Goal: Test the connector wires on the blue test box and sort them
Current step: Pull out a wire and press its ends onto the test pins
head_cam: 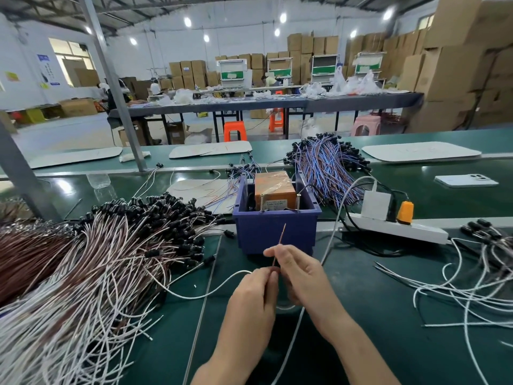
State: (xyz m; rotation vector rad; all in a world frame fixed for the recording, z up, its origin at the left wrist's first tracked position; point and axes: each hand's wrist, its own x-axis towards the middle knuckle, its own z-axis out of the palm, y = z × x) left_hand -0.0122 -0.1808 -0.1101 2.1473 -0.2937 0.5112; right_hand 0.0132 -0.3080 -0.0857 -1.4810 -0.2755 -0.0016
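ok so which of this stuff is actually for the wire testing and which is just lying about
Job: blue test box, connector wire pinched by left hand and right hand, brown-and-white wire pile, blue-and-brown wire bundle.
Lying about: phone, clear plastic container, white boards.

No wording can be read anywhere. A pale label is seen on the front of the orange unit inside the blue box, but its lines of print are too small to be made out. A blue-and-white poster and a small yellow notice are fixed to the far wall on the left; their text is blurred. Small stickers are carried by the stacked cardboard cartons at the back, and nothing on them is legible.
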